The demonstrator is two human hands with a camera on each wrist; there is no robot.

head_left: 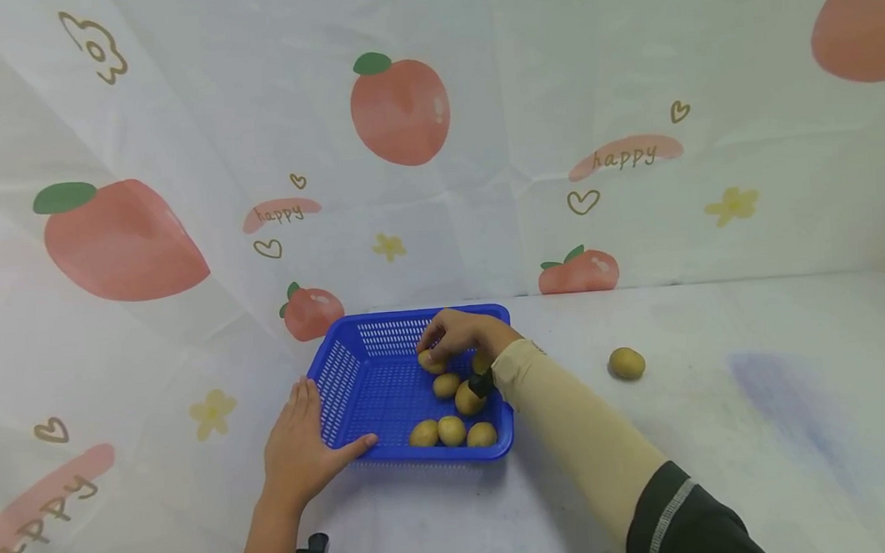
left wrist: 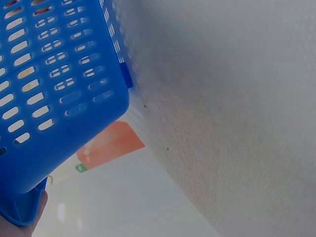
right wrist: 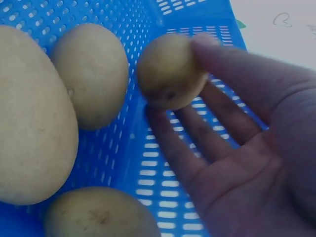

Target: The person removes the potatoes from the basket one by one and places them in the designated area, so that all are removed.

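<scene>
In the head view, my right hand (head_left: 462, 329) reaches into a blue plastic basket (head_left: 414, 453) near its back wall. It holds a small yellow potato (right wrist: 170, 71) between thumb and fingertips, seen up close in the right wrist view. Several more potatoes (head_left: 451, 430) lie on the basket's floor, along its front and right side. My left hand (head_left: 299, 451) rests against the basket's front left corner, fingers straight along the left wall and thumb stretched over the front rim. The left wrist view mostly catches the basket's slotted outer wall (left wrist: 64, 143).
A single potato (head_left: 627, 364) lies on the white tabletop (head_left: 722, 445) to the right of the basket. A white sheet (head_left: 495, 140) printed with peaches and flowers hangs behind and on the left. A bluish stain (head_left: 787, 400) marks the table at right.
</scene>
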